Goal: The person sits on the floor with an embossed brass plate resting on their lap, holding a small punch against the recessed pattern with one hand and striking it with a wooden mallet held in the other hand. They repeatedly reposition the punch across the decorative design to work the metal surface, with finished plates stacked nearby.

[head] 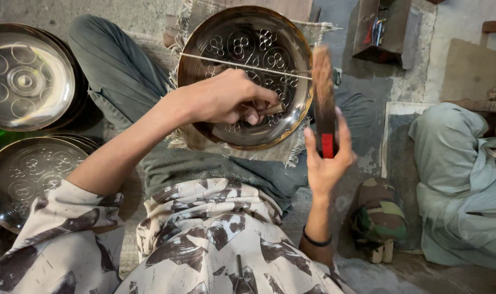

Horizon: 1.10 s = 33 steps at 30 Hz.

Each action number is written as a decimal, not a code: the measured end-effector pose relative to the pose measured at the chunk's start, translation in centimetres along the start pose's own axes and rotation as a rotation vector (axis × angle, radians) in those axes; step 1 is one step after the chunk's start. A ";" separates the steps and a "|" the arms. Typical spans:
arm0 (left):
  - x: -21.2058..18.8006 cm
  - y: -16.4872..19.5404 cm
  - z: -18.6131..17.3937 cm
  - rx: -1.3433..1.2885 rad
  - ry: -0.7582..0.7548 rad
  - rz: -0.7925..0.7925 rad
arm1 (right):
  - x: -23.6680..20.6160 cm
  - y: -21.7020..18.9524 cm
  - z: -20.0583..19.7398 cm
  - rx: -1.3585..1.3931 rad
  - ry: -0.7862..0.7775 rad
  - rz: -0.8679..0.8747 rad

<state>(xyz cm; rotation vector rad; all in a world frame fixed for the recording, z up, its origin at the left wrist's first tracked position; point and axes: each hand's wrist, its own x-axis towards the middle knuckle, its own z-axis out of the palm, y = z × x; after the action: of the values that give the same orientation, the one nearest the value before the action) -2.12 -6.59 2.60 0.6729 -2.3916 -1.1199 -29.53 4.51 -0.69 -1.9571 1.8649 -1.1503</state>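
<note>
Head cam looks down on a round engraved metal plate (pixel 242 76) propped on the lap over a fringed cloth (pixel 291 149), floral circles cut into its face. Left hand (pixel 226 100) is pinched shut on a small chisel-like tool (pixel 270 109) pressed near the plate's 5 o'clock. Right hand (pixel 327 155) is wrapped around a worn wooden mallet (pixel 323 92) with a red band, raised at 3 o'clock. My guess: an off-centre strike could skid the tool and scratch the pattern or catch the fingers. More plates (pixel 27 76) are stacked at 9 o'clock. No labels or packages I can make out.
</note>
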 end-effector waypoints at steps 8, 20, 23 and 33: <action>0.1 -0.3 0.3 0.146 -0.065 -0.010 | -1.0 -1.3 0.0 0.013 -0.007 -0.112; -2.0 0.9 1.3 0.114 0.200 -0.139 | 4.4 -4.5 -2.1 -0.059 -0.205 -0.272; -2.9 1.4 2.2 0.108 0.312 -0.162 | 6.1 -5.3 -2.3 -0.153 -0.373 -0.272; -3.8 2.4 5.6 0.033 0.725 -0.324 | 11.0 -8.1 -1.3 -0.194 -0.532 -0.508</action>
<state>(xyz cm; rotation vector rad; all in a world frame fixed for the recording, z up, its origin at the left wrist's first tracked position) -2.78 0.28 0.57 1.2584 -1.7169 -0.7606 -25.28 -3.63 9.53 -2.6103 1.2800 -0.4583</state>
